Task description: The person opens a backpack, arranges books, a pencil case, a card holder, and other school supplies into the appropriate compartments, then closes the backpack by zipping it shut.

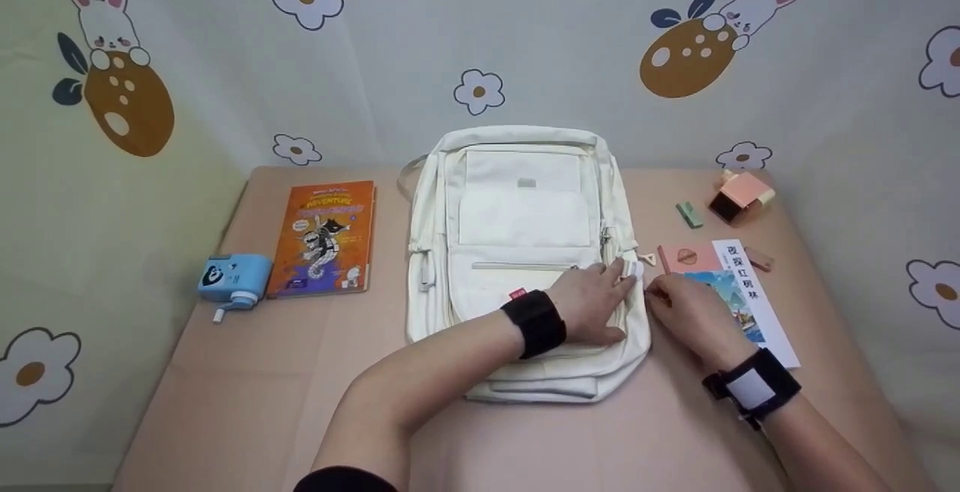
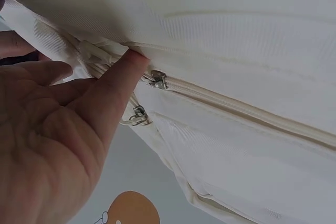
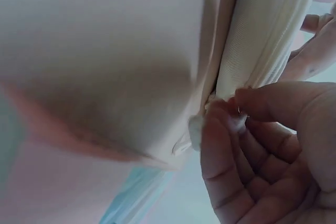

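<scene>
A cream backpack (image 1: 525,218) lies on the table with its front pockets facing up. My left hand (image 1: 596,304) rests on its right part, fingers reaching to the side edge. In the left wrist view, those fingers press the fabric beside a metal zipper slider (image 2: 158,80), and a second slider (image 2: 138,115) sits close below. At the bag's right side my right hand (image 1: 694,316) pinches a small zipper pull between thumb and index finger; the fingertips mostly hide it. Near that pinch hangs a pale loop (image 3: 182,144).
Left of the bag lie an orange book (image 1: 322,237) and a blue pencil sharpener with a crank (image 1: 236,278). On the right are stacked books (image 1: 772,327), partly under my right hand, a pink box-like item (image 1: 742,196), a green piece (image 1: 688,214) and a pinkish block (image 1: 759,258).
</scene>
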The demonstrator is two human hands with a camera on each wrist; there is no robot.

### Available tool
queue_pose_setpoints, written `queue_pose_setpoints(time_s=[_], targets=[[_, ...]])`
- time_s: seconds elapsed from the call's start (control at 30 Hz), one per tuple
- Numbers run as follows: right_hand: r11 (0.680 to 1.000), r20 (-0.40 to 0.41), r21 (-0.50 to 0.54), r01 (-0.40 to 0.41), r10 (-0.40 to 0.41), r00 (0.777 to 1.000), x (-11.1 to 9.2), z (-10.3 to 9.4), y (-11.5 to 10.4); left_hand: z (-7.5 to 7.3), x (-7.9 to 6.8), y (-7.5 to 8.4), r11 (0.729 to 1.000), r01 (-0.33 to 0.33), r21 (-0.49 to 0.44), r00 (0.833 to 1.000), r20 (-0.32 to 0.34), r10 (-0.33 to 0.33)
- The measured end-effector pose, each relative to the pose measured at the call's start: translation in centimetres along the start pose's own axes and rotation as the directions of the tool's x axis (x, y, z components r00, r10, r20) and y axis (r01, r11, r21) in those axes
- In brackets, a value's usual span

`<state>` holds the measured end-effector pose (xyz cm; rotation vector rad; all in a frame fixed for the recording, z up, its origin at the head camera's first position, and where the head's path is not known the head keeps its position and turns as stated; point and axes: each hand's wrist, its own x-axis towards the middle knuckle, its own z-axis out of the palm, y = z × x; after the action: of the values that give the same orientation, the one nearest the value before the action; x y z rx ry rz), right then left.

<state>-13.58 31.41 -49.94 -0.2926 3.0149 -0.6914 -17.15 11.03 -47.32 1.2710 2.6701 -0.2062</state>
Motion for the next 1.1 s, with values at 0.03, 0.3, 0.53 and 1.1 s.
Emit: queue_pose_setpoints(time_s=[0.03,0.3,0.53,1.1], targets=[[1.000,0.002,-0.005,0.004,-0.004,1.000,-0.1,0.0,0.0,0.0,0.0,0.1,1.000,0.003,0.005,1.000,0.011,-0.003],[0.999,0.013,-0.036,0.028,-0.027,1.000,-1.4,-0.5,-0.2,-0.1,0.2,0.5,0.999,0.019,0.032,0.998,0.052,-0.020],[0.998,0.074,-0.051,0.040,-0.036,0.997,-2.7,-1.3,-1.3,-0.2,0.0,0.4,0.999,0.010,0.037,0.999,0.046,-0.012],[0.995,0.058,-0.097,0.032,-0.026,0.998,-2.7,-0.4,-1.0,0.2,-4.1,3.1,0.997,-0.083,-0.002,0.994,-0.076,0.082]])
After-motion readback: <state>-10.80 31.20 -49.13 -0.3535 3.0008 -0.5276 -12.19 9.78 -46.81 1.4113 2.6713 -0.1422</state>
